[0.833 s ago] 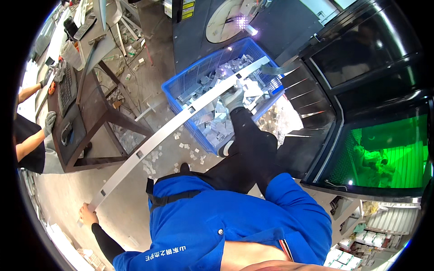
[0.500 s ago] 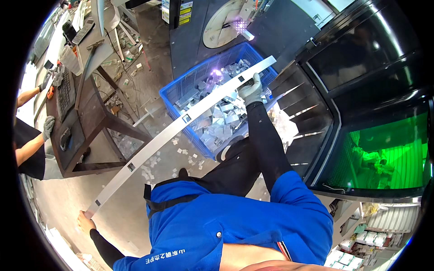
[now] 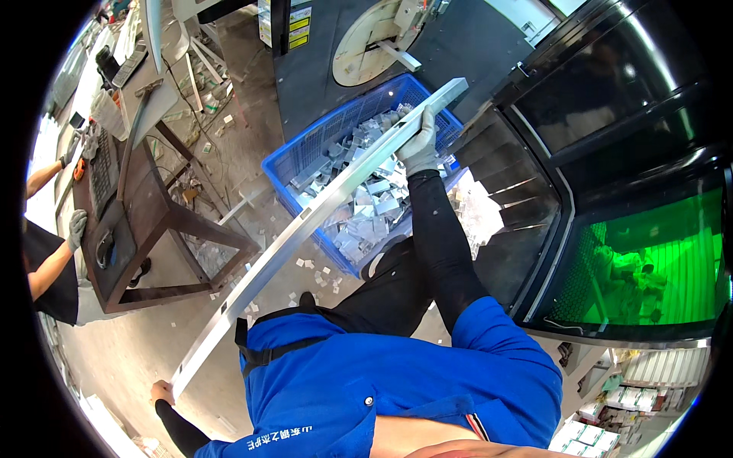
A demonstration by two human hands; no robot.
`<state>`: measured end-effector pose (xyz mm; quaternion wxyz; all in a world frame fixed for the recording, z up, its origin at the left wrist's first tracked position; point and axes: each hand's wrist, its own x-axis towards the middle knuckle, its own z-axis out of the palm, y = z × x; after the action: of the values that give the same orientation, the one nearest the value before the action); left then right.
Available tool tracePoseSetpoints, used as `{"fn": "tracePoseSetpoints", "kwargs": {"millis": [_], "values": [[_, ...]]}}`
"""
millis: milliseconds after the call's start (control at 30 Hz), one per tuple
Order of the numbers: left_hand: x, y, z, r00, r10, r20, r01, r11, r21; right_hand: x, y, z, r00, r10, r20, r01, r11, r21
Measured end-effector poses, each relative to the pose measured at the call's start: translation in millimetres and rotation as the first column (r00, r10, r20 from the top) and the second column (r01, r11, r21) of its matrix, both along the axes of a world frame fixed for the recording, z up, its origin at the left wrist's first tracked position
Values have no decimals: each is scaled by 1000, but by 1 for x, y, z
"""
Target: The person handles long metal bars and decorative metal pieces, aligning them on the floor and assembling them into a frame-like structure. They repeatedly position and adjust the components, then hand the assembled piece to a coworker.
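A long silvery square metal tube with small cut-outs lies slantwise across the view, above a blue plastic crate. My bare left hand is closed round its near left end. Further out, my right hand, in a pale grey glove, grips the tube close to its far end. Two faces of the tube show, with the cut-outs seen at a steep angle. Below it the crate holds a heap of small shiny metal offcuts, partly covered by the tube and my right arm.
Behind the crate stands a dark machine with a round pale plate and a short tube end sticking out. A green-tinted window is at right. At left, a co-worker's gloved hand rests by a brown desk. Scraps litter the floor.
The tube has turned about its length, so its cut-out face no longer faces up. My left hand has shifted slightly down and right. The purple glints at the machine and crate are gone.
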<state>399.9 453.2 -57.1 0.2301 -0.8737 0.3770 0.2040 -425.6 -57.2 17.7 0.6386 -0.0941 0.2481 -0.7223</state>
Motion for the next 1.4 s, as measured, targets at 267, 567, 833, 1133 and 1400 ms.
{"fn": "tracePoseSetpoints", "kwargs": {"millis": [267, 567, 833, 1133, 1400], "values": [[46, -6, -6, 888, 315, -337, -153, 891, 428, 4, -14, -9, 988, -134, 74, 134, 991, 8], [58, 10, -15, 943, 146, -298, -101, 982, 161, 10, -9, -10, 982, -173, 75, 169, 984, 58], [-6, -31, 8, 994, 55, 94, -27, 961, -277, 11, 0, 2, 994, -105, 0, 104, 984, 144], [5, -36, 31, 951, 43, 305, 37, 967, -252, 25, -8, -6, 992, -125, -26, 127, 981, 144], [1, -44, 41, 944, 25, 330, 59, 969, -241, 20, -14, -11, 999, -48, -21, 51, 992, 117]]}}
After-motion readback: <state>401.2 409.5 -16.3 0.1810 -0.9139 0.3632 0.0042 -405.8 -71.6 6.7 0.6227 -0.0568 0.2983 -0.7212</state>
